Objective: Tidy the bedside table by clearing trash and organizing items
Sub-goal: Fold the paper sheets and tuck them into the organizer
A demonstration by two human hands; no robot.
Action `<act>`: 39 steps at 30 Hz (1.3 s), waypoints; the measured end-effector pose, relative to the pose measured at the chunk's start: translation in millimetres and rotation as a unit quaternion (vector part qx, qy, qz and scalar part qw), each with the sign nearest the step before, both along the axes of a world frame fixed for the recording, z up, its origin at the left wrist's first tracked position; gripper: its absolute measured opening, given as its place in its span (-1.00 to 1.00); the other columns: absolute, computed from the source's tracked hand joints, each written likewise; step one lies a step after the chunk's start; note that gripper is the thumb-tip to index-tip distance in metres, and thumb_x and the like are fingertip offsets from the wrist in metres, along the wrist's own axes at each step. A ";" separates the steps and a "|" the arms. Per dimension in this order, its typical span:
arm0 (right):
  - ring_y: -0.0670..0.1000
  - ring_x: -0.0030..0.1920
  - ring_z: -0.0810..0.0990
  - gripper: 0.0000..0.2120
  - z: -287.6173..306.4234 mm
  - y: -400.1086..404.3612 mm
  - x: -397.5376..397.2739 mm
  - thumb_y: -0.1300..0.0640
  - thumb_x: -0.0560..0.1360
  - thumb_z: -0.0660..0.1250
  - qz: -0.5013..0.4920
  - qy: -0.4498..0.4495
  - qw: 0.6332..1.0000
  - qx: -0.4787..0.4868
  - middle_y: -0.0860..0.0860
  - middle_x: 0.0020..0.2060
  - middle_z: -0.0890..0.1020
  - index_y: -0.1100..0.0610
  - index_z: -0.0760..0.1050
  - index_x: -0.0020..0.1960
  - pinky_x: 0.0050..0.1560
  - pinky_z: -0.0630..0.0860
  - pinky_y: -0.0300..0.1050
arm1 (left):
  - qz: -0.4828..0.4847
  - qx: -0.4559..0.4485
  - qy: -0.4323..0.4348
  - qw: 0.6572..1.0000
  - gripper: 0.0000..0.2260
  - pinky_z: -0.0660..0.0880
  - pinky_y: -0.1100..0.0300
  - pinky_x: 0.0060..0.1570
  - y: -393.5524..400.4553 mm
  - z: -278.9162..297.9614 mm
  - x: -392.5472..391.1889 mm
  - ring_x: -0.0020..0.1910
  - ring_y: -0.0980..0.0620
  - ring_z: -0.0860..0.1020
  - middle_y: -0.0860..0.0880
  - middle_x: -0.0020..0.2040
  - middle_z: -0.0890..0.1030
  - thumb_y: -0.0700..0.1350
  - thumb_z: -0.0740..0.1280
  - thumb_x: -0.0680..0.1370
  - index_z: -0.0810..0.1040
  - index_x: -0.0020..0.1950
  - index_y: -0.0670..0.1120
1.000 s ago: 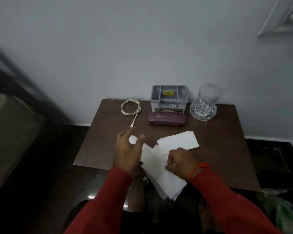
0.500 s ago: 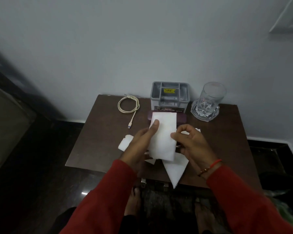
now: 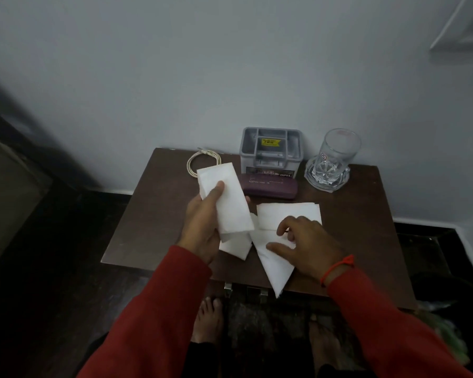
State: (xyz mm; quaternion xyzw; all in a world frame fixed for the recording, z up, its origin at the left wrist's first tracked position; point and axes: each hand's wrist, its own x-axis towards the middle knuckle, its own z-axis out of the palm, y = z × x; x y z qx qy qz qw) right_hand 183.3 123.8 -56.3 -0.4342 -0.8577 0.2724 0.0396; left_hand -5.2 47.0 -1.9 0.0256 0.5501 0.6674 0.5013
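Nearest are two bare feet [image 3: 208, 320] on the dark floor, just under the front edge of the brown bedside table [image 3: 352, 241], with red sleeves [image 3: 159, 323] reaching over them. A folded white tissue [image 3: 275, 266] lies at that front edge with its pointed corner hanging past the rim. The right hand [image 3: 309, 249], a red thread bracelet [image 3: 337, 268] at its wrist, rests on this paper with fingers spread and slightly curled, thumb pressed flat, gripping nothing. A second sheet [image 3: 287, 214] lies flat just beyond the fingertips, overlapping the first.

To the left, the left hand [image 3: 202, 227] is lifted above the tabletop, its thumb clamped over a stack of folded tissues [image 3: 227, 197] held tilted, long side running away from the person. Another small folded piece [image 3: 236, 248] sits under the stack's lower end on the table.

The raised stack hides part of a coiled cream cable [image 3: 193, 165] and the left end of a flat plum-coloured case [image 3: 273, 185] lying behind it. Touching the back of that case stands a grey plastic box [image 3: 271, 154], its lid moulded into compartments, a yellow label [image 3: 269, 142] in the middle one. To the right, apart from the box, a clear drinking glass [image 3: 336, 151] stands upright in a faceted glass dish [image 3: 327, 178]; it looks to hold nothing. All sit against a plain pale wall [image 3: 230, 64].
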 end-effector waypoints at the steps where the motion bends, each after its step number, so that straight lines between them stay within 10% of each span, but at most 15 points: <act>1: 0.02 0.05 0.50 -0.56 -0.5 -4.8 -1.7 -0.38 0.37 0.33 0.004 -0.053 0.999 0.005 -0.09 -0.05 0.49 -0.07 0.46 0.03 0.07 0.49 -0.03 | 0.005 0.000 -0.004 1.000 -0.73 0.67 -0.14 -0.04 -0.6 1.0 -1.2 -0.15 -0.15 0.73 -0.25 0.05 0.72 -0.10 0.30 0.65 0.54 0.32 -0.16; 5: 0.06 0.12 0.44 -0.32 -0.7 -22.7 -11.9 -0.57 0.23 0.06 0.020 -0.149 0.987 0.063 -0.03 0.07 0.46 -0.07 0.39 0.05 0.13 0.44 0.01 | 0.005 -0.012 -0.016 1.000 -0.67 0.66 -0.13 -0.01 -1.0 1.5 -4.0 -0.09 -0.20 0.70 -0.27 0.18 0.68 -0.04 0.29 0.65 0.52 0.37 -0.14; 10: 0.08 0.17 0.42 -0.66 -1.9 -30.5 -19.8 -0.28 0.46 0.24 0.048 -0.152 0.985 0.068 -0.02 0.10 0.45 -0.05 0.43 0.05 0.16 0.40 0.04 | 0.006 -0.007 -0.030 1.000 -0.67 0.65 -0.17 0.02 -1.0 1.8 -6.7 -0.08 -0.20 0.70 -0.25 0.19 0.68 -0.01 0.30 0.65 0.53 0.36 -0.11; 16: -0.08 -0.17 0.59 -0.80 16.0 -9.3 -19.0 -0.03 0.44 0.46 -0.032 0.104 0.984 -0.138 -0.10 -0.28 0.61 0.00 0.50 -0.25 -0.14 0.49 -0.19 | 0.016 -0.015 -0.013 1.000 -0.69 0.67 -0.09 -0.08 -0.4 1.0 -9.5 -0.11 -0.16 0.72 -0.22 0.17 0.69 -0.02 0.32 0.64 0.55 0.35 -0.09; 20: -0.21 -0.43 0.51 -0.77 34.4 -4.0 -19.0 0.04 0.35 0.54 -0.116 0.321 0.881 -0.327 -0.12 -0.48 0.60 0.14 0.54 -0.23 -0.32 0.42 -0.29 | 0.016 -0.027 0.028 0.999 -0.81 0.62 -0.06 0.01 1.5 1.4 -7.1 -0.04 -0.08 0.68 -0.10 0.07 0.69 -0.04 0.33 0.63 0.59 0.22 -0.03; 25: -0.07 -0.33 0.65 -0.56 51.9 -2.4 -21.1 -0.05 0.15 0.55 -0.161 0.506 0.695 -0.484 0.04 -0.27 0.70 0.18 0.51 -0.12 -0.34 0.59 -0.19 | 0.010 -0.034 0.073 0.997 -0.79 0.58 -0.12 0.09 1.9 -5.4 -2.6 0.13 -0.20 0.63 -0.17 0.13 0.66 -0.24 0.25 0.65 0.55 0.27 -0.11; 29: -0.03 -0.21 0.66 -0.71 62.5 -1.6 -21.4 0.07 0.32 0.39 -0.177 0.546 0.639 -0.513 0.06 -0.15 0.69 0.19 0.49 -0.03 -0.26 0.63 -0.11 | -0.008 -0.048 0.109 0.993 -0.64 0.56 -0.21 0.18 5.6 -10.3 1.1 0.19 -0.24 0.60 -0.15 0.12 0.65 -0.39 0.17 0.62 0.51 0.35 -0.15; 34: -0.03 -0.28 0.62 -0.96 51.0 -2.9 -27.4 0.23 0.48 0.35 -0.235 0.509 0.689 -0.458 0.05 -0.25 0.66 0.18 0.50 -0.09 -0.35 0.60 -0.17 | -0.104 0.002 -0.026 0.994 -0.70 0.64 -0.07 0.09 4.5 0.5 12.4 0.19 -0.14 0.67 -0.15 0.21 0.70 0.01 0.27 0.67 0.58 0.33 -0.07; 39: -0.05 -0.24 0.66 -0.69 47.0 -6.5 -26.8 0.10 0.45 0.45 -0.190 0.457 0.791 -0.360 0.04 -0.14 0.67 0.08 0.44 0.12 -0.40 0.58 -0.14 | -0.083 0.019 0.034 0.996 -0.71 0.66 -0.10 0.08 5.6 -5.6 12.2 0.18 -0.19 0.67 -0.19 0.17 0.71 -0.15 0.41 0.58 0.59 0.30 -0.15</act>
